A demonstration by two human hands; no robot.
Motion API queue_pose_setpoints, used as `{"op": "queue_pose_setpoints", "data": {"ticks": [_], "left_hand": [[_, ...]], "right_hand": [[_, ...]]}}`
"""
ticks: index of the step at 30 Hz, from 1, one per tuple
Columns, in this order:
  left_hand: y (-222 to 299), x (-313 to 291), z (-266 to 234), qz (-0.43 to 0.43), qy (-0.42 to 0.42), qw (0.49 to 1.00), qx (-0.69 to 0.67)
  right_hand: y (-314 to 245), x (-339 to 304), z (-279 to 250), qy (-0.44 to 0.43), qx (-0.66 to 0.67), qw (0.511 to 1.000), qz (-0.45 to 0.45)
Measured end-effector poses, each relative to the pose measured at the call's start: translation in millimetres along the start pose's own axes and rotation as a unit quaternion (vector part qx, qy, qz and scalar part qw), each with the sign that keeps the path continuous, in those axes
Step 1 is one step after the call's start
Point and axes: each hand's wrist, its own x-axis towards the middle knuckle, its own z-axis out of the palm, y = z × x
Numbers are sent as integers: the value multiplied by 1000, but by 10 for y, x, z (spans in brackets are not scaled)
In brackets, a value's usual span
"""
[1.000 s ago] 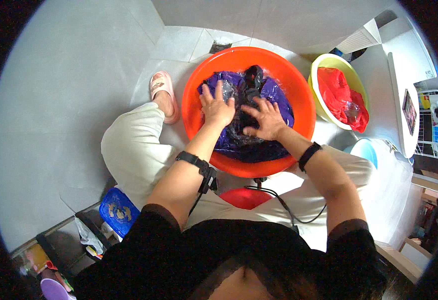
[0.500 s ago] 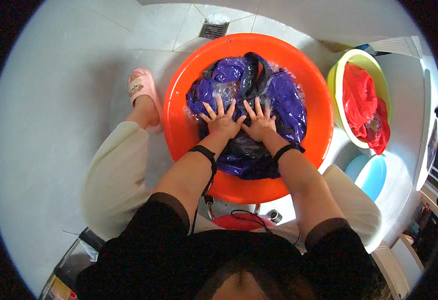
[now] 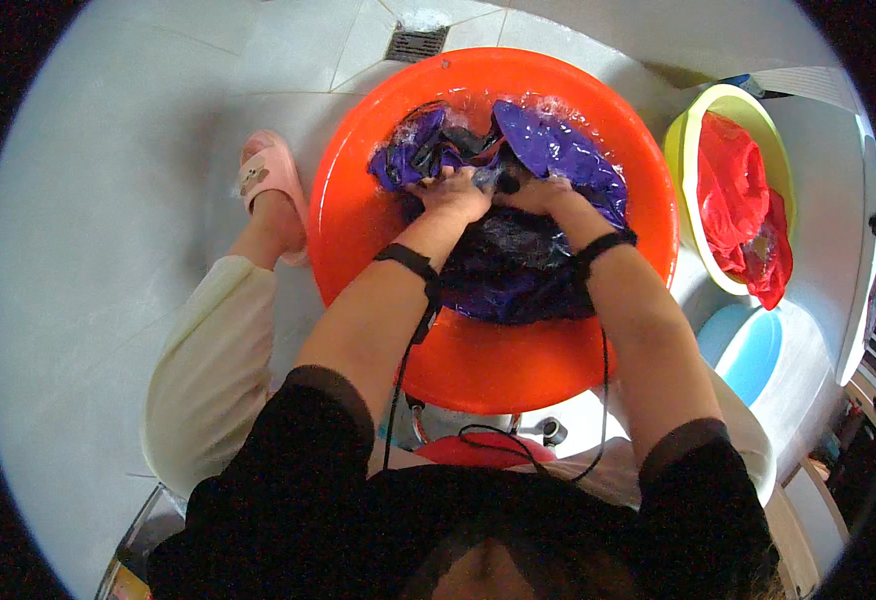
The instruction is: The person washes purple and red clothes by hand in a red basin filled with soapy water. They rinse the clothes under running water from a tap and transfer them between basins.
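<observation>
Inside the orange basin [image 3: 498, 370]: wet purple-and-black cloth [image 3: 518, 245], bunched.
Left hand [image 3: 456, 192], right hand [image 3: 533, 195]: both down in the cloth, partly hidden; grip we can't tell.
Cloth step: kneading, we'd say.
Next move on folds: calls for firm hold.

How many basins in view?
3: orange basin at centre, holding purple fabric; yellow-green basin to its right, holding red fabric; light-blue basin below that one in the picture. More may be hidden.
</observation>
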Motion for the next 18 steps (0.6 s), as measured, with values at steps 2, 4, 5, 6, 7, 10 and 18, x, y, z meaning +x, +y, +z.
{"op": "queue_pose_setpoints", "data": {"ticks": [2, 4, 5, 6, 7, 10, 18], "left_hand": [[-56, -109, -305, 1, 13, 999, -36], [-140, -227, -553, -27, 81, 993, -78], [-134, -299, -607, -17, 194, 975, -106], [-118, -344, -652, 65, 325, 938, -103], [-94, -358, -690, 141, 408, 894, -121], [34, -261, -789, 172, 440, 881, -34], [-452, -435, -377, 368, 260, 889, 80]], "right_hand": [[19, -117, -60, 47, 105, 993, 24], [-8, -206, -15, 193, 310, 928, 75], [-35, -221, 26, 312, 389, 862, 89], [-86, -200, 69, 365, 357, 853, 107], [-129, -156, 94, 410, 316, 845, 136], [-137, -15, 54, 309, 301, 886, 169], [274, -773, 202, 143, -128, 959, -210]]}}
